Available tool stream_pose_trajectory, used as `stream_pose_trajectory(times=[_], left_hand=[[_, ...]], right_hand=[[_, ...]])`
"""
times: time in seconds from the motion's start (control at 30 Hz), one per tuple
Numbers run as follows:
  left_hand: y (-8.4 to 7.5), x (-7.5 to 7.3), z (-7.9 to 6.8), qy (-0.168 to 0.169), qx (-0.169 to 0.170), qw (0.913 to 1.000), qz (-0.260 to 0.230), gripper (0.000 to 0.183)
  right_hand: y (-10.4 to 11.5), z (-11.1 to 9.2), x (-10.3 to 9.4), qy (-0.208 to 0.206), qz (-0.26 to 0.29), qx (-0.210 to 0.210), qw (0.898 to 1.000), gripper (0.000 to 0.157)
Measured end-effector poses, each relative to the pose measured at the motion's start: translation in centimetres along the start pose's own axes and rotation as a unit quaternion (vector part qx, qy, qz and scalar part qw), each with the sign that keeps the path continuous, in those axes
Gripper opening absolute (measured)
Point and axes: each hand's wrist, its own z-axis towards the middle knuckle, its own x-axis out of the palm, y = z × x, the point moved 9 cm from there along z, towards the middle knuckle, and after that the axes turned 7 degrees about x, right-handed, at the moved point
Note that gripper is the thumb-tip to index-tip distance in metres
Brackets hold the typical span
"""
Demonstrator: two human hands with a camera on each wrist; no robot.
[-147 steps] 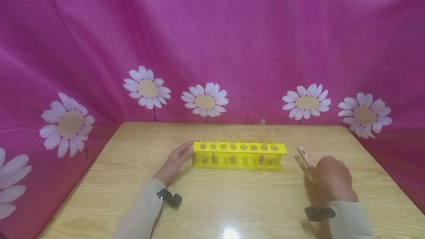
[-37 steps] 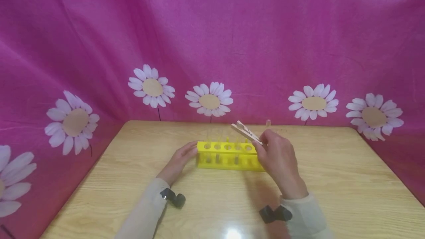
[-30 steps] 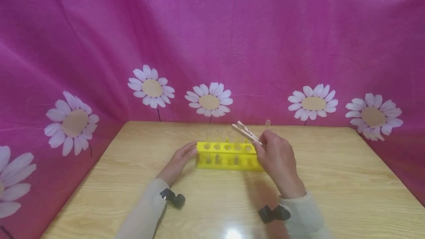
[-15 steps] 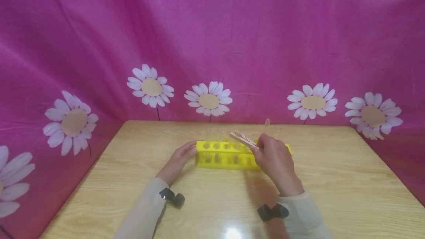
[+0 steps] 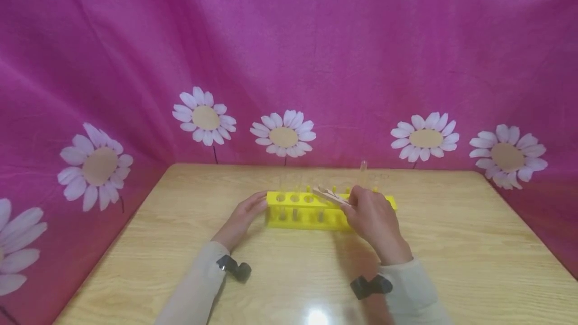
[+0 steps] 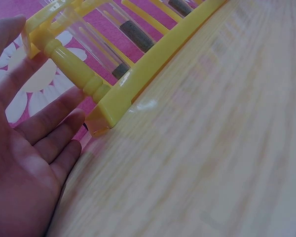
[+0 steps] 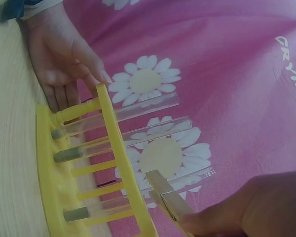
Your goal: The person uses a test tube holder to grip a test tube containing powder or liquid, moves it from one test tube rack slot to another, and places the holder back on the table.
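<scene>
A yellow test tube rack (image 5: 293, 205) stands on the table with several clear test tubes upright in it. Dark grey matter fills the bottoms of some, such as the test tube (image 7: 77, 214) near the clamp. At the rack's left end, my left hand (image 5: 239, 217) holds the top plate's edge between thumb and forefinger, the other fingers loosely extended beside the end post. My right hand (image 5: 375, 219) pinches a wooden test tube clamp (image 5: 331, 196) low over the rack's middle, hiding part of its right half. Whether the clamp's tips surround that tube I cannot tell.
The wooden table (image 5: 289, 265) extends around the rack on all sides. Behind and beside it hangs a magenta cloth (image 5: 316, 54) printed with white flowers. One taller test tube (image 5: 364, 172) rises behind my right hand.
My right hand has brought the clamp from the table's right side to above the rack, then lowered it toward the top plate. My left hand stays at the rack's left end.
</scene>
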Motion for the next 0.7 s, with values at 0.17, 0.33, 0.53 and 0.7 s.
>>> stream_pose_trajectory(times=[0.17, 0.33, 0.53, 0.7], left_hand=[[0.45, -0.09, -0.14, -0.003, -0.013, 0.9999, 0.008, 0.055], [0.58, -0.11, -0.10, -0.003, -0.014, 0.9999, 0.007, 0.057], [0.18, -0.05, -0.04, -0.001, -0.001, 1.0000, 0.004, 0.056], [0.05, -0.04, -0.07, -0.002, -0.003, 1.0000, 0.008, 0.056]], right_hand=[[-0.13, 0.10, 0.37, 0.006, -0.005, 0.001, 1.000, 0.019], [-0.29, 0.21, 0.59, 0.017, -0.011, 0.009, 1.000, 0.020], [-0.23, 0.14, 0.64, 0.033, -0.020, 0.009, 0.999, 0.022], [-0.27, 0.05, 0.82, 0.051, -0.019, 0.011, 0.998, 0.022]])
